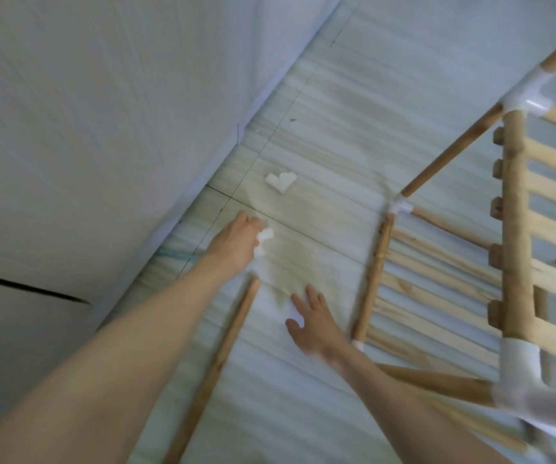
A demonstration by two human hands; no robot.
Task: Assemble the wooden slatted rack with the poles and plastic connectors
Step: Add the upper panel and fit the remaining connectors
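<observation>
My left hand (236, 241) reaches out over the floor and grips a white plastic connector (265, 237). A second white connector (281, 181) lies on the tiles a little farther away. My right hand (313, 321) hovers above the floor with fingers spread and holds nothing. A loose wooden pole (216, 360) lies on the floor between my forearms. On the right stands the partly built rack (514, 229): poles joined by white connectors (521, 366), with wooden slats across. The picture is blurred by motion.
A white wall (86, 128) with a skirting edge runs diagonally along the left. Pale striped floor tiles (320, 112) fill the middle. A lower slatted panel (414, 289) of the rack lies near the floor right of my right hand.
</observation>
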